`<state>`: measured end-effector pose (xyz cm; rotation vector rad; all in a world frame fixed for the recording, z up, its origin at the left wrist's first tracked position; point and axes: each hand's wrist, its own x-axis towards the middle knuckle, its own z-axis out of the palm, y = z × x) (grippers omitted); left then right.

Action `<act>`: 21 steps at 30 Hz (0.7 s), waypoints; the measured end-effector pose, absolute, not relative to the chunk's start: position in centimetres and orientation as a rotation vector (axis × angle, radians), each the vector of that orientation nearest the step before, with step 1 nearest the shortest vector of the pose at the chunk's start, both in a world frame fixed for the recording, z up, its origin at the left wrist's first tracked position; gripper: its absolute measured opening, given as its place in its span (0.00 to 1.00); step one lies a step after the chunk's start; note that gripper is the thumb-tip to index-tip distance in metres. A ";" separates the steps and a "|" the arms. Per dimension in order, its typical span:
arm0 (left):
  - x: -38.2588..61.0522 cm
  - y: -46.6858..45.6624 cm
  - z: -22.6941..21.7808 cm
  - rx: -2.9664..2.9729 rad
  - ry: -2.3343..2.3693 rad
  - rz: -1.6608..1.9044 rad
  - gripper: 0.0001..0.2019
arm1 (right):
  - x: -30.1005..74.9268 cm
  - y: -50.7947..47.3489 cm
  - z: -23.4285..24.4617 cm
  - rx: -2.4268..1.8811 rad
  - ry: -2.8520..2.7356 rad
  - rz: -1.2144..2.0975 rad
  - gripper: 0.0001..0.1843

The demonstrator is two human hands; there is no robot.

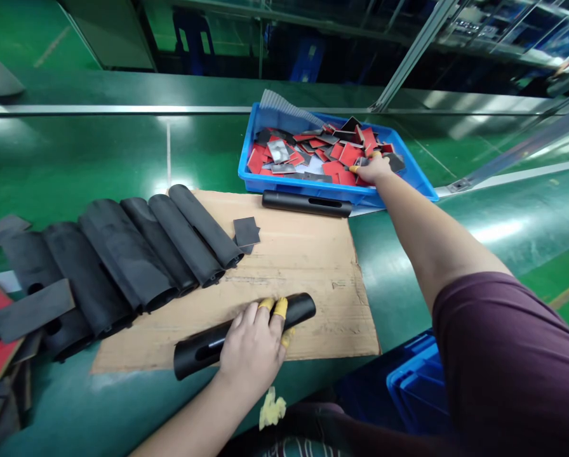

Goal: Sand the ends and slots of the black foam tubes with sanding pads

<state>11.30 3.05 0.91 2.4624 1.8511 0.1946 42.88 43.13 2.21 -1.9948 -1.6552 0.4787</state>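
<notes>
Fingers (249, 315) of the left hand (251, 349) curl over a black tube (300, 307) lying on cardboard (289, 254) on the counter (408, 279) (yellow cots (280, 308) on the tips); right fingers (366, 166) rest, grip unclear, on red-backed pieces (346, 155) in a blue crate (265, 183).

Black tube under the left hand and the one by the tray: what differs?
The near tube is under the left hand, the far tube untouched. The near tube lies on the cardboard sheet, the far tube at its edge, beside the blue tray. The near tube sits slantwise, the far tube almost straight across. Both are black and slotted.
</notes>
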 end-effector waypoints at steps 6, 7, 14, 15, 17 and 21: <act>11.2 3.1 1.5 2.472 1.831 0.132 0.13 | 41.2 42.6 3.2 -2.432 -1.450 0.431 0.66; 11.2 3.1 1.5 2.473 1.833 0.131 0.12 | 41.1 42.5 3.3 -2.412 -1.475 0.437 0.65; 11.0 3.0 1.0 2.548 1.825 0.246 0.15 | 40.9 42.0 3.8 -2.287 -1.550 0.387 0.41; 11.0 3.0 0.9 2.559 1.820 0.259 0.14 | 40.9 42.0 3.7 -2.289 -1.539 0.374 0.41; 10.9 3.1 0.7 2.563 1.821 0.261 0.11 | 41.0 42.1 3.5 -2.297 -1.516 0.344 0.41; 11.0 3.2 1.0 2.556 1.826 0.240 0.11 | 41.8 42.5 2.8 -2.180 -1.574 0.198 0.31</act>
